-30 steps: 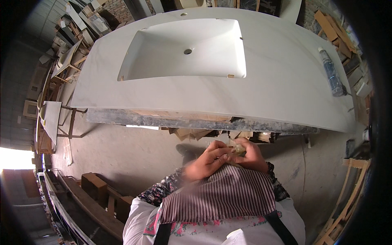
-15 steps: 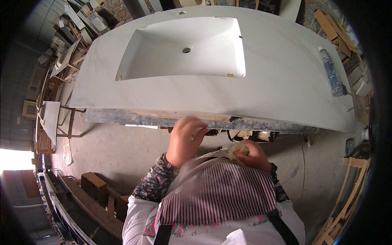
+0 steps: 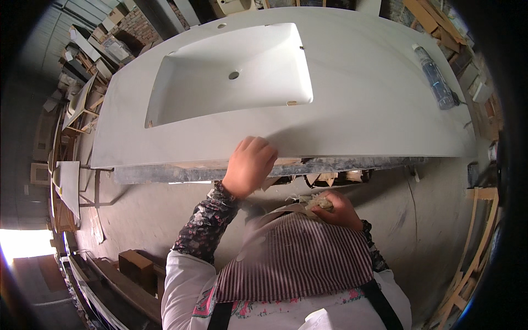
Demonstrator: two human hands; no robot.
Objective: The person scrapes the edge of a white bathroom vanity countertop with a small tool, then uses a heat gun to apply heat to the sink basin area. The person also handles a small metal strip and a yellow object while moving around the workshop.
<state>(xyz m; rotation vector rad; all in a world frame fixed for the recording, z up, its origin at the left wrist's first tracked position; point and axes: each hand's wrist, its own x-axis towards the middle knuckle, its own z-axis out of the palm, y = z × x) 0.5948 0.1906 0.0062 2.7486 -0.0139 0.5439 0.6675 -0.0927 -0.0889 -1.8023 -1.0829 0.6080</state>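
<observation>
- White, faintly veined countertop is fitted with a sink basin.
- The left hand is held curled at the countertop's front edge; whether anything is gripped cannot be told.
- A pale crumpled wad is clutched in the closed right hand, near the striped apron.
- A blue-grey tube is laid toward the countertop's right end.
</observation>
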